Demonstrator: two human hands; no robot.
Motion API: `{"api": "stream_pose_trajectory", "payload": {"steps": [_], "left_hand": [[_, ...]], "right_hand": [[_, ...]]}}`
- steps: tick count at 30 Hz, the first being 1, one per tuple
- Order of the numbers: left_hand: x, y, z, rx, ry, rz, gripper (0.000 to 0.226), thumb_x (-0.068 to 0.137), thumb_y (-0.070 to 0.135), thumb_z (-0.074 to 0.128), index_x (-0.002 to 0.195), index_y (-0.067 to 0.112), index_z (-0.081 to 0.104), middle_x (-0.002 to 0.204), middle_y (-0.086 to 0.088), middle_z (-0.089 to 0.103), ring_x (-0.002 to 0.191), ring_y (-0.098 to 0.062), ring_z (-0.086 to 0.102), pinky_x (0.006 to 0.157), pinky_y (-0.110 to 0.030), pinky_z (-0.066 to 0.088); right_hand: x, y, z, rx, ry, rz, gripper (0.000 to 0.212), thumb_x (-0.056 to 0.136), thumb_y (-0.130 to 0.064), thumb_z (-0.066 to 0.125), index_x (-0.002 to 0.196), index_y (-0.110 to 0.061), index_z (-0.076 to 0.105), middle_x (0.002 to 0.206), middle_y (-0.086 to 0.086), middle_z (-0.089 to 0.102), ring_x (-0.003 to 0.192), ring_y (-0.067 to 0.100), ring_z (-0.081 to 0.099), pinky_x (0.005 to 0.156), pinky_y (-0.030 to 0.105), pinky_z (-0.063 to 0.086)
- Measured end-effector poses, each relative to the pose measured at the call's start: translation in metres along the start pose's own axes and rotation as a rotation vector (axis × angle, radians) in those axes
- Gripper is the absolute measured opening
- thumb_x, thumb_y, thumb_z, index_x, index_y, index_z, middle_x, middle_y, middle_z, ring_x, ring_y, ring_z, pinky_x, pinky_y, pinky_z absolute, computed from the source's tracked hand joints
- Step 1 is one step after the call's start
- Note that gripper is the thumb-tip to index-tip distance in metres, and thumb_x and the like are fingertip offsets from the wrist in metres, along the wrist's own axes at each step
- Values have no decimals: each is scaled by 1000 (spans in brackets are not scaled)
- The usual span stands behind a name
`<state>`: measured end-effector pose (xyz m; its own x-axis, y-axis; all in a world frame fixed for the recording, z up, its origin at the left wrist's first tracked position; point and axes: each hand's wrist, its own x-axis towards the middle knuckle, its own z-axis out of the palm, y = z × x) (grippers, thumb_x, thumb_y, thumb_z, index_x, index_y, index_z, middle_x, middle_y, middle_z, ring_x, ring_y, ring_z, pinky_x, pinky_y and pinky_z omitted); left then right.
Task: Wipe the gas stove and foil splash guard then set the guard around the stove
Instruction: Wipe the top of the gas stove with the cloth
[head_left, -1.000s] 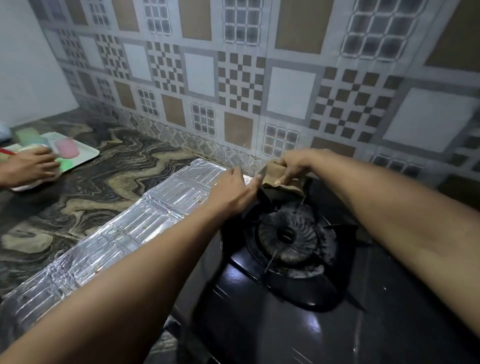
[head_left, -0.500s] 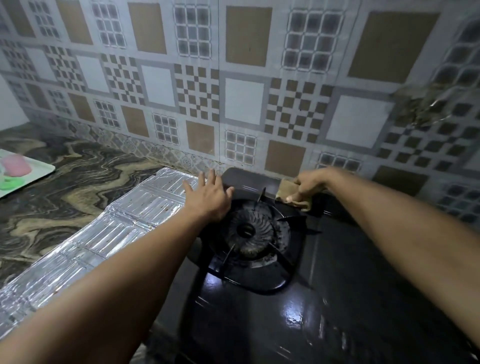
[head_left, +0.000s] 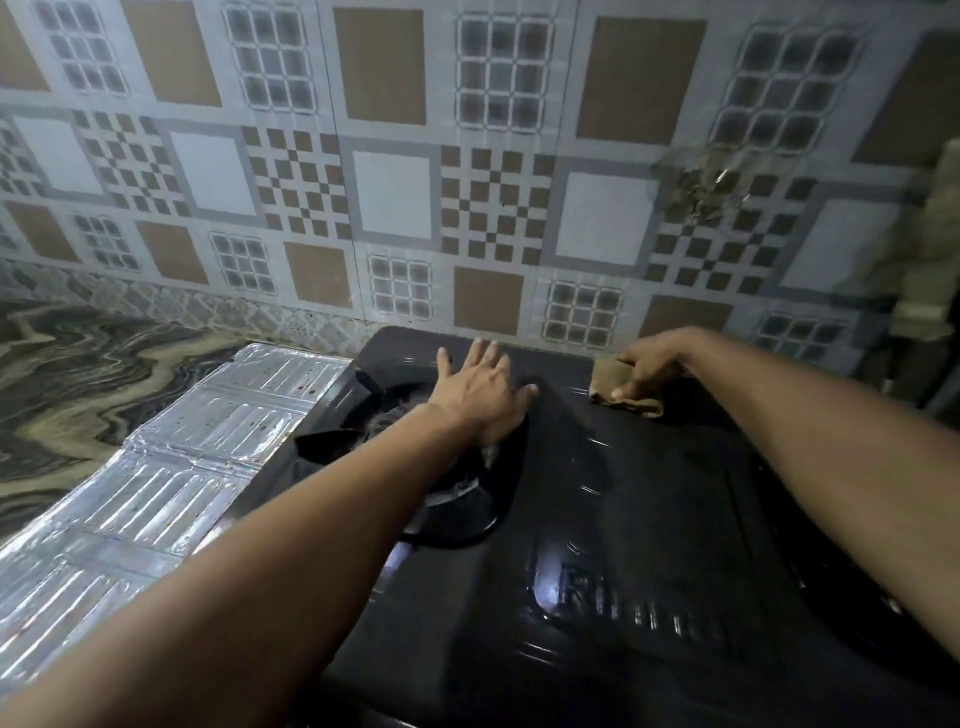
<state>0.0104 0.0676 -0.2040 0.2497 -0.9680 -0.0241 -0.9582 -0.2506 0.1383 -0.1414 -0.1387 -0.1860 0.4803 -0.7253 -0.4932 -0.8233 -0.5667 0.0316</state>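
While the patterned tile wall fills the background, the black gas stove sits against it on the marbled counter; the foil splash guard lies flat on the counter, touching the stove's left edge. Left hand rests flat over the burner, fingers straight and slightly spread. Right hand presses a brown cloth to the stove's rear top, fingers curled over it

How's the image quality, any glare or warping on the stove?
Head view: dim overall; bright glare patches on the stove near its embossed logo and on the foil guard; wide-angle bending curves the tiled wall; edges look soft.
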Motion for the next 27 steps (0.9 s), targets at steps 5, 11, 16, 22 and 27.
{"api": "stream_pose_trajectory", "payload": {"steps": [5,11,16,22,27], "left_hand": [[3,20,19,-10,-58,-4,69,100,50,20,152,5,13,163,-9,0,149,-25,-7,115,-61,-6],[5,16,26,9,-1,-15,65,101,44,15,153,4,9,162,-8,-4,149,-26,-7,115,-61,-5],[7,15,30,5,9,-12,65,101,44,15,152,4,11,163,-8,-2,149,-27,-4,114,-61,-1],[7,21,25,134,-29,-51,77,96,57,12,153,6,9,162,-10,-3,149,-27,-4,113,-65,-1],[27,61,3,314,-109,-84,81,93,65,9,153,10,19,161,-12,9,149,-30,-1,110,-68,-3]], "right_hand": [[-10,12,11,5,95,-13,83,87,-43,66,152,-16,23,154,12,32,137,32,35,113,42,31],[-14,3,21,-32,132,-84,77,93,-45,56,154,-19,15,157,10,26,140,30,31,115,39,26],[-38,47,25,29,96,64,79,93,-42,57,154,-18,12,158,13,22,141,32,29,114,37,26],[-64,88,33,-14,104,191,76,93,-49,53,153,-14,21,157,13,27,139,31,33,111,35,30],[-59,84,34,-10,140,93,77,92,-50,56,152,-13,24,154,12,32,137,30,36,110,36,31]]}}
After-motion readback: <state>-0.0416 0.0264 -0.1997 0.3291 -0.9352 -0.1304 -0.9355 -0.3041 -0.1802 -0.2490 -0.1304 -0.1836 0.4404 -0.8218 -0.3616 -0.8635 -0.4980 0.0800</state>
